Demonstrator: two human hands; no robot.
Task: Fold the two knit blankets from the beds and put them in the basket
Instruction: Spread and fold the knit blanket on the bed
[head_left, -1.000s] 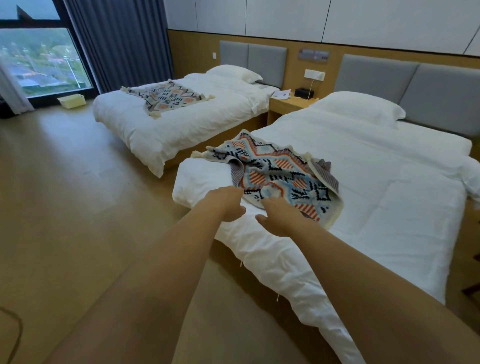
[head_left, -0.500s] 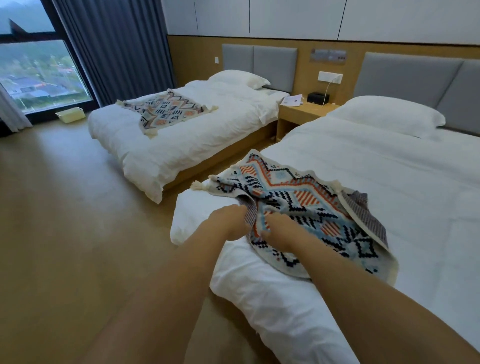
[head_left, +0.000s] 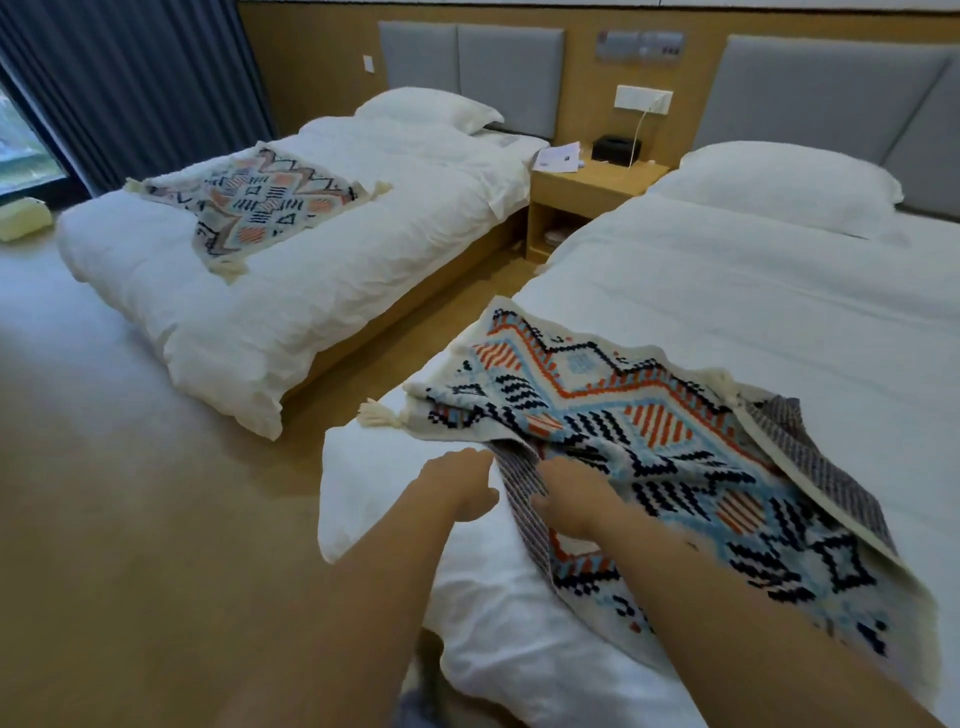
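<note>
Twin room, two white beds. Lower right, near bed (head_left: 727, 322): blanket (head_left: 675, 441) rumpled, right edge turned over. Its left edge is gripped by right hand (head_left: 571, 501); left hand (head_left: 457, 486) just beside that edge, grip not discernible. Upper left: second blanket (head_left: 254, 202) flat on far bed (head_left: 311, 291).

Head-worn camera looks forward and down, close over the near bed (head_left: 727, 322).
</note>
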